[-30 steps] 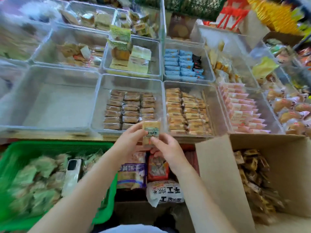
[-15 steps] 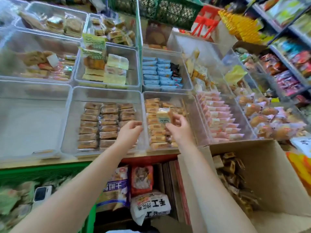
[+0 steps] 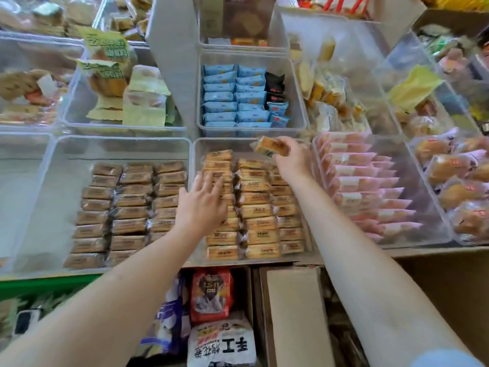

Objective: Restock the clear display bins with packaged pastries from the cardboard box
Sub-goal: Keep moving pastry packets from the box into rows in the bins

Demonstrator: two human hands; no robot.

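My right hand [image 3: 292, 157] grips a golden packaged pastry [image 3: 271, 146] above the far right corner of a clear display bin [image 3: 197, 152]. That bin holds three rows of the same golden pastries [image 3: 254, 202]. Fingers spread, my left hand [image 3: 202, 205] rests on the left row of those pastries. The cardboard box [image 3: 449, 282] lies at the lower right, and only its side shows.
A bin of brown pastries [image 3: 127, 207] sits to the left, blue packets [image 3: 232, 96] behind, pink packets [image 3: 370, 186] to the right. Snack bags [image 3: 211, 295] and a cardboard flap [image 3: 293, 313] stand below the shelf edge. A green crate [image 3: 26, 284] is at lower left.
My right hand has carried the pastry from near the shelf's front edge to the bin's far right corner. My left hand let go of it and moved onto the left row.
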